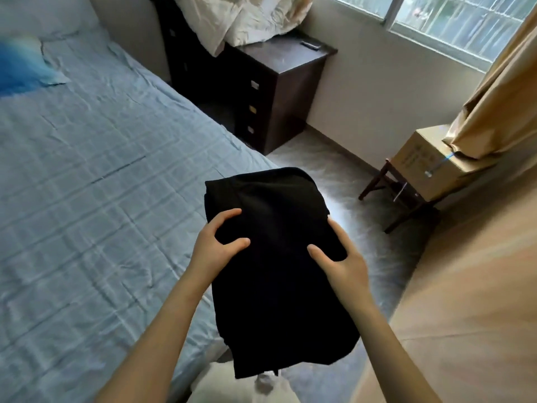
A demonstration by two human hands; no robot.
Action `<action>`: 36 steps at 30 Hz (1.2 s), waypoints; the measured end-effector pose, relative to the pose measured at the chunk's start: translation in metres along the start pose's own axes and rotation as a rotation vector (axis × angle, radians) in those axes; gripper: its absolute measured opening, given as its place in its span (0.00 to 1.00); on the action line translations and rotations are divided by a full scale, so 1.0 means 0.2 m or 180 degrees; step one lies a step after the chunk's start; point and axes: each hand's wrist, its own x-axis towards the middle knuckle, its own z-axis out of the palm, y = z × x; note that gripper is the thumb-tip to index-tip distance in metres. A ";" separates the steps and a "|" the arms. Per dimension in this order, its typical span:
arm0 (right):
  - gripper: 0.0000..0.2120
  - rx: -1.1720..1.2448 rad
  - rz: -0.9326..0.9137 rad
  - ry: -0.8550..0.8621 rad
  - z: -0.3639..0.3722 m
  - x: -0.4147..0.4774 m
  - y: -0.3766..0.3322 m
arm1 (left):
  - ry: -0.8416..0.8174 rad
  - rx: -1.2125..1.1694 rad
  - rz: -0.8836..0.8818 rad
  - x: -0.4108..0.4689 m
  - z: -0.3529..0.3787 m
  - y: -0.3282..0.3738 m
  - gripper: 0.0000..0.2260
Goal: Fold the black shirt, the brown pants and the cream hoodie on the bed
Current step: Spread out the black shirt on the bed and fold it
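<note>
The black shirt [279,274], folded into a thick rectangle, is held in the air over the bed's right edge and the floor. My left hand [215,242] grips its left side with the thumb and a finger on top. My right hand [340,257] grips its right side, thumb on top, fingers wrapped round the edge. The lower end of the shirt hangs down toward me. A cream cloth [247,18], crumpled, lies on the dark dresser at the back; I cannot tell if it is the hoodie. The brown pants are not in view.
The bed [87,170] with a blue-grey checked sheet fills the left. A blue pillow [20,65] lies at its head. A dark dresser [279,91] stands by the wall. A cardboard box [430,161] sits on a wooden stool at right, under a tan curtain [499,91].
</note>
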 end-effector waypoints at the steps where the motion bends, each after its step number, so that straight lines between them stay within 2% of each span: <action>1: 0.31 -0.0017 -0.0009 -0.0106 -0.03 0.12 0.01 | 0.0070 0.0006 -0.0039 0.07 0.04 0.00 0.25; 10: 0.31 -0.0300 -0.0171 -0.0842 0.02 1.17 0.25 | 0.0618 0.0055 -0.0418 0.77 0.36 -0.19 0.28; 16: 0.32 -0.0519 -0.0254 -0.1331 0.25 1.84 0.53 | 0.0837 0.0053 -0.0762 1.25 0.49 -0.52 0.29; 21: 0.33 -0.0544 -0.0196 -0.1789 0.51 2.27 0.93 | 0.1102 0.0048 -0.0856 1.58 0.62 -0.97 0.30; 26: 0.32 -0.0582 0.0108 -0.1955 0.74 2.47 1.33 | 0.1528 -0.0191 -0.1432 1.76 0.77 -1.38 0.30; 28: 0.32 -0.0546 0.0101 -0.2109 0.73 2.51 1.39 | 0.1614 -0.0393 -0.1417 1.75 0.80 -1.40 0.31; 31: 0.37 -0.0351 0.0279 -0.2646 0.61 2.53 1.42 | 0.1603 -0.0788 -0.1526 1.65 0.87 -1.37 0.35; 34: 0.40 -0.0456 0.0333 -0.2916 0.49 2.47 1.45 | 0.1444 -0.0719 -0.1623 1.55 0.95 -1.35 0.41; 36: 0.40 -0.0618 0.0350 -0.2880 0.46 2.46 1.42 | 0.1405 -0.0562 -0.1702 1.55 0.97 -1.31 0.42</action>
